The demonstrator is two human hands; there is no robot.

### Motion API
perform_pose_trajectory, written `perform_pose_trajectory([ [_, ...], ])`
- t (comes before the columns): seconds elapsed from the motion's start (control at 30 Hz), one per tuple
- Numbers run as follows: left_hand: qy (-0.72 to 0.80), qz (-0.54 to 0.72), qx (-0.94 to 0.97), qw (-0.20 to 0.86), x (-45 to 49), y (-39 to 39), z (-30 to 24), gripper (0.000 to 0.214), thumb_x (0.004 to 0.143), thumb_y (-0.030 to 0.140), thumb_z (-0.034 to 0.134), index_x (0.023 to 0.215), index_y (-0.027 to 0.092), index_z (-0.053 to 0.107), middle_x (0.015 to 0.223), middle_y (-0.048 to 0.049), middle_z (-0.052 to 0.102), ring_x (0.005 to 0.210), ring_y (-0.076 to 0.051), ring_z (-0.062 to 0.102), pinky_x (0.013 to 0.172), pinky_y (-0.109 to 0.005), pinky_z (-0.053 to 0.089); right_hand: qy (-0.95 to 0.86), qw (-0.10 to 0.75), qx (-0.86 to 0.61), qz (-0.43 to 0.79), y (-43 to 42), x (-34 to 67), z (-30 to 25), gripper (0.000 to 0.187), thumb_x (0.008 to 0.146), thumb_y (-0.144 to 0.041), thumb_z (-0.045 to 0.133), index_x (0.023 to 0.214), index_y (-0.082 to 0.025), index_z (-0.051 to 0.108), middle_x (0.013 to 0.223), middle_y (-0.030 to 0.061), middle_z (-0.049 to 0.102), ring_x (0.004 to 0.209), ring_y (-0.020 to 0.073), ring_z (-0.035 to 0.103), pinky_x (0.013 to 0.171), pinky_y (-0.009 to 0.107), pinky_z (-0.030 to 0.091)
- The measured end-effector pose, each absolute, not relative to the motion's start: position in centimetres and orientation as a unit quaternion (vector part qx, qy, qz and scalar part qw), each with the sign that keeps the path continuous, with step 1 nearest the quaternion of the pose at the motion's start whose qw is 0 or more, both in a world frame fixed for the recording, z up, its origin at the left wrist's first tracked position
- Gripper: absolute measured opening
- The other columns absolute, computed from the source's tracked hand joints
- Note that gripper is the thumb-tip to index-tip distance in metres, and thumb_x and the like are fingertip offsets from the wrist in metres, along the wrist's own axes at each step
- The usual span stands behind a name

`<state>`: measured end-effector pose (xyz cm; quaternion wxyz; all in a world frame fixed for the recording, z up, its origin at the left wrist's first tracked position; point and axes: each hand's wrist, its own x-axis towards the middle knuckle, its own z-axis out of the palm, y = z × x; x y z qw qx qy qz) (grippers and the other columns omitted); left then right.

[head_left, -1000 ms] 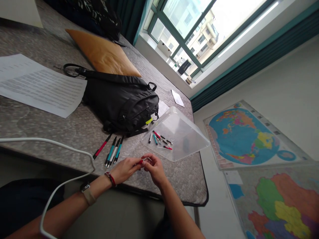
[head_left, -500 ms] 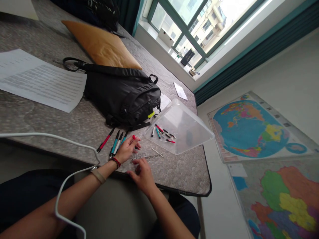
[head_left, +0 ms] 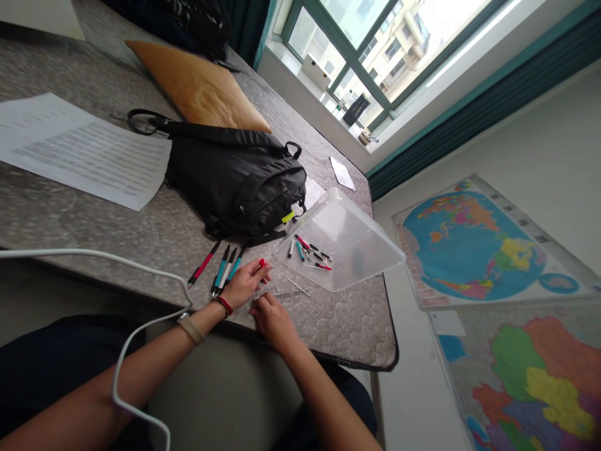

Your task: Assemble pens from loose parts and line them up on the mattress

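Observation:
My left hand [head_left: 246, 283] is closed around a small red pen part [head_left: 261, 263], whose end sticks out past the thumb. Close beside it, my right hand [head_left: 276, 321] has its fingertips drawn together in a pinch; what lies between them, if anything, is too small to make out. Left of the hands lie a red and black pen [head_left: 203, 265] and several teal and white pens [head_left: 220, 270] side by side. A thin white refill [head_left: 298, 287] rests on the mattress to the right. Several pen parts [head_left: 312, 253] are in the clear plastic bin [head_left: 359, 247].
A black backpack [head_left: 235, 178] stands behind the pens, with a brown envelope [head_left: 201, 88] beyond it. Printed paper [head_left: 94, 150] lies at left. A white cable [head_left: 117, 260] runs across the mattress edge [head_left: 347, 338] and over my left arm. Maps [head_left: 474, 244] hang on the right wall.
My right hand's fingers have come together into a pinch and sit nearer my left hand. My left hand keeps its grip on the red part. The view has shifted slightly.

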<state>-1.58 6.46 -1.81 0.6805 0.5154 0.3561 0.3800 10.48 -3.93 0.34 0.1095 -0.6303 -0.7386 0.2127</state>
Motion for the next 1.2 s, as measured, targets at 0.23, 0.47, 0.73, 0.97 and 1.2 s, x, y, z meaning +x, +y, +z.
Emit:
perform_pose_trajectory([
  [0.23,0.314,0.369,0.667,0.566,-2.0,6.0,-1.2,0.034,0.088,0.049,0.053,0.101,0.022,0.069,0.094,-0.0028,0.073,0.089,-0.02,0.067,0.079,-0.028,0.051,-0.699,0.083,-0.68,0.206,-2.8,14.3,0.9,0.007,0.088,-0.014,0.058,0.091,-0.02,0.06,0.094,0.0044,0.057,0.085,0.0168,0.057,0.079,0.028,0.046],
  [0.47,0.277,0.348,0.733,0.515,-2.0,5.6,-0.9,0.034,0.09,0.048,0.05,0.102,0.024,0.071,0.102,-0.0034,0.073,0.096,-0.021,0.066,0.086,-0.029,0.05,-0.669,0.092,-0.71,0.202,-3.0,15.8,1.2,0.009,0.084,-0.019,0.065,0.092,-0.02,0.06,0.096,0.0038,0.057,0.085,0.0163,0.057,0.079,0.028,0.045],
  [0.73,0.281,0.337,0.731,0.522,-2.0,5.7,-1.0,0.034,0.089,0.049,0.051,0.102,0.026,0.072,0.102,-0.0033,0.073,0.097,-0.022,0.066,0.086,-0.03,0.049,-0.686,0.051,-0.687,0.234,-1.7,16.8,2.5,0.006,0.083,-0.02,0.066,0.082,-0.018,0.06,0.08,0.0023,0.064,0.076,0.0152,0.059,0.073,0.027,0.046],
  [0.97,0.269,0.312,0.764,0.497,-2.1,5.6,-1.0,0.03,0.09,0.047,0.05,0.099,0.027,0.072,0.095,-0.0035,0.072,0.09,-0.021,0.066,0.079,-0.028,0.047,-0.64,0.206,-0.693,0.26,-0.8,16.2,7.1,0.019,0.089,-0.035,0.059,0.089,-0.018,0.067,0.071,0.0014,0.067,0.061,0.0123,0.063,0.06,0.022,0.049],
  [1.2,0.262,0.303,0.778,0.484,-2.1,5.3,-0.9,0.026,0.09,0.043,0.05,0.085,0.026,0.069,0.083,-0.0024,0.07,0.081,-0.02,0.065,0.071,-0.026,0.045,-0.746,0.145,-0.618,0.202,-0.1,14.2,9.6,0.013,0.09,-0.028,0.061,0.088,-0.021,0.072,0.083,0.0023,0.066,0.075,0.0128,0.062,0.071,0.023,0.047],
])
